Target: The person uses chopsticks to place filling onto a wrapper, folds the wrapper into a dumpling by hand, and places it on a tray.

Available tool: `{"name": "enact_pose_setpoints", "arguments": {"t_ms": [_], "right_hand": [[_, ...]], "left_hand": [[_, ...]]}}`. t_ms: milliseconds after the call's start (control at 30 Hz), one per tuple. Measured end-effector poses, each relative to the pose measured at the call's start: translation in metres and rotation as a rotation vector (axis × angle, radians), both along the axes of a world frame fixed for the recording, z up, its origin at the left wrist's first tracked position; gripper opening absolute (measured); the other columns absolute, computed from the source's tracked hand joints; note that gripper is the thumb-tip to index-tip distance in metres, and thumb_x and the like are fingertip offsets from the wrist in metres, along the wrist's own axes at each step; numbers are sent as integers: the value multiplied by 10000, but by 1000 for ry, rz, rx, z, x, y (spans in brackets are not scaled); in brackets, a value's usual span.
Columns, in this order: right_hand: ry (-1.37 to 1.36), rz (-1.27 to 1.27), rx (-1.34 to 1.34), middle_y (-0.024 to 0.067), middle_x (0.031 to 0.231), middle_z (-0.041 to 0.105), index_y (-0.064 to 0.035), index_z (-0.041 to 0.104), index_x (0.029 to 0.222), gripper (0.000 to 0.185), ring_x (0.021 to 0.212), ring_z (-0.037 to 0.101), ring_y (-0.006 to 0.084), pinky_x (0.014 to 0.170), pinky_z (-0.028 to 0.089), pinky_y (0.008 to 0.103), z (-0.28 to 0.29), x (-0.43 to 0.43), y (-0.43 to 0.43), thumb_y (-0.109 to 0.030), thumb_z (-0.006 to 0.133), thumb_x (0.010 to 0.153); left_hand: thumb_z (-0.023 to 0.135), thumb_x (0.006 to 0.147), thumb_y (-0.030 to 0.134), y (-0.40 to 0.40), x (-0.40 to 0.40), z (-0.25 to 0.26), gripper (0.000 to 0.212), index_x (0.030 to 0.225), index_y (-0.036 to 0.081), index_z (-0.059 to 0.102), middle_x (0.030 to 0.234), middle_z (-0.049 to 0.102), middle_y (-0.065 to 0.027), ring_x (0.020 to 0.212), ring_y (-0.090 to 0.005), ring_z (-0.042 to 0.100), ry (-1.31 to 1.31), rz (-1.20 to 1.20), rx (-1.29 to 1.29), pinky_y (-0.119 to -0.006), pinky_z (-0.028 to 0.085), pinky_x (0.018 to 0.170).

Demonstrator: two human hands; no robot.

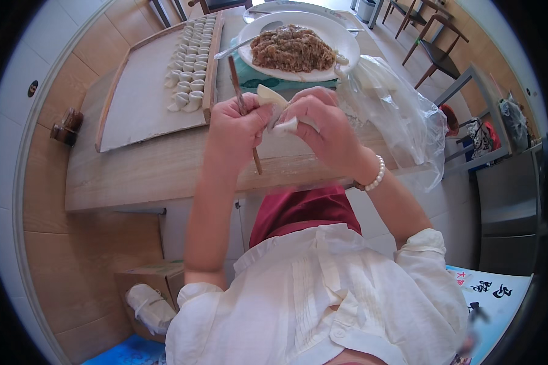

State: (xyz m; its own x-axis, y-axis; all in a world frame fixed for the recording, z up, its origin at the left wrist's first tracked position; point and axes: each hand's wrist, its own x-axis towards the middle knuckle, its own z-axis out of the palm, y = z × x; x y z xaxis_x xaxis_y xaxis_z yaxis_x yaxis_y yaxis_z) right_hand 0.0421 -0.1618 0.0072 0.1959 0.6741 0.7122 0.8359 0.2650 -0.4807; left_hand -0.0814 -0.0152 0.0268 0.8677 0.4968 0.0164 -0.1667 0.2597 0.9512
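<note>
Between my two hands, above the table's near part, is a pale dough wrapper (270,96), partly folded and partly hidden by my fingers. My left hand (244,121) pinches its left side and also grips a thin wooden stick (236,82) that slants down toward the table edge. My right hand (322,125) has its fingers on the wrapper's right side. Beyond my hands, a white plate (347,43) holds a mound of brown minced filling (292,48), with a metal spoon (239,48) resting on its left rim. Rows of folded dumplings (192,68) lie along the right side of a wood-framed tray (141,91) on the left.
A clear plastic bag (392,114) spreads over the table's right side. The wooden table's front edge (132,203) runs close before me. Dark chairs (440,54) stand farther right, and a cardboard box (150,276) sits below at the left.
</note>
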Motion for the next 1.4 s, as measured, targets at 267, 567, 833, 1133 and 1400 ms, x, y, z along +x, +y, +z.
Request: {"name": "enact_pose_setpoints", "arguments": {"t_ms": [267,567,833,1133,1400], "right_hand": [[1305,390,-137,6,902,653,-33,651,899,151,787,590,53,702,482,199,11,-3,12,-126,761,854],[1131,297,-60,39,933,632,32,623,1076,252,816,606,85,722,506,234,3,-12,28,-104,715,885],[1136,324,173,19,1081,591,53,669,1125,210,988,570,109,892,465,256,-25,-43,37,-25,613,939],[1472,417,-68,-2,852,606,-60,625,844,125,673,529,40,572,394,181,-4,-28,59,-143,682,917],[1450,388,-425,-25,789,577,-81,585,919,151,625,495,36,512,362,189,-8,-40,81,-200,678,919]], "left_hand": [[666,902,47,-9,-8,1,75,921,-23,646,667,546,22,492,-24,420,-82,32,-84,-186,260,413],[637,936,61,-4,-13,-18,97,959,-28,607,664,522,10,486,-49,416,-224,181,-171,-196,266,400],[639,943,79,-17,-9,-25,110,943,-29,617,648,537,7,479,-47,432,-281,344,-272,-198,283,399],[616,903,36,-15,-31,-17,84,882,-42,634,635,528,-3,487,-54,432,-71,262,-92,-198,294,410],[565,888,74,7,-54,-24,90,890,-13,587,706,554,-70,483,-83,458,-127,113,-670,-211,253,370]]}}
